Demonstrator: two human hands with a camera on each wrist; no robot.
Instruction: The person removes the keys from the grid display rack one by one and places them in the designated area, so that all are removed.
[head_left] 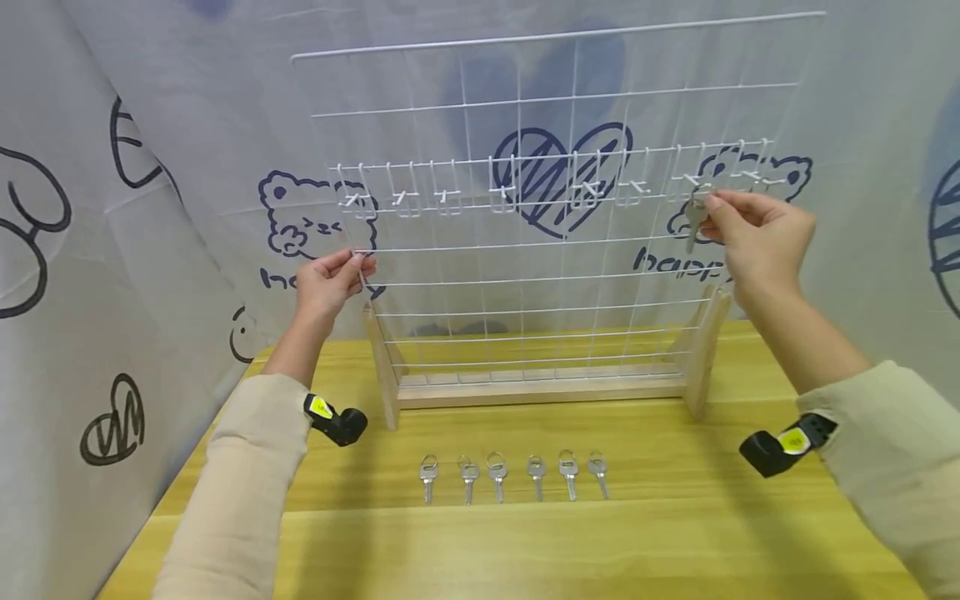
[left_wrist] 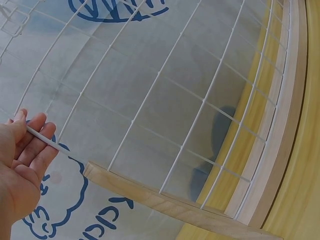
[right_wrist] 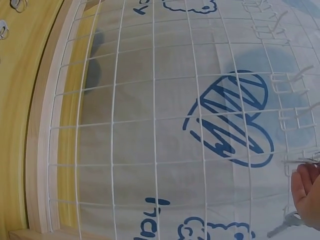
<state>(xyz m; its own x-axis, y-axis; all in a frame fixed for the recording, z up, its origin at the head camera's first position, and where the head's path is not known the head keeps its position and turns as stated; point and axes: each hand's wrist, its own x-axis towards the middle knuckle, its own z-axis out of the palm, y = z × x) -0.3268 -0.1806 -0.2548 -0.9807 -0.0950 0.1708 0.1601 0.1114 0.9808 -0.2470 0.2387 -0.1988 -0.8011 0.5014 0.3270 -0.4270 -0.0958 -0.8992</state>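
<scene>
My left hand [head_left: 326, 287] pinches the left edge wire of a white wire grid rack [head_left: 480, 247] between thumb and fingers; the left wrist view shows that hand [left_wrist: 25, 165] beside the same wire. High at the right side of the rack, my right hand [head_left: 768, 237] pinches the ring of a silver key [head_left: 695, 223], close to a white wire hook [head_left: 686, 179]. The key hangs down from the fingertips. Only part of the right hand [right_wrist: 307, 192] shows in the right wrist view, with the key [right_wrist: 285, 224] beside it. Whether the ring touches the hook is hard to tell.
Several white hooks [head_left: 502, 198] hang in a row across the rack. Wooden feet and a wooden base bar [head_left: 540, 390] hold it up on the yellow wood-grain table [head_left: 525, 550]. Several keys with rings [head_left: 536, 471] lie in a row in front. A printed curtain [head_left: 187, 275] hangs behind.
</scene>
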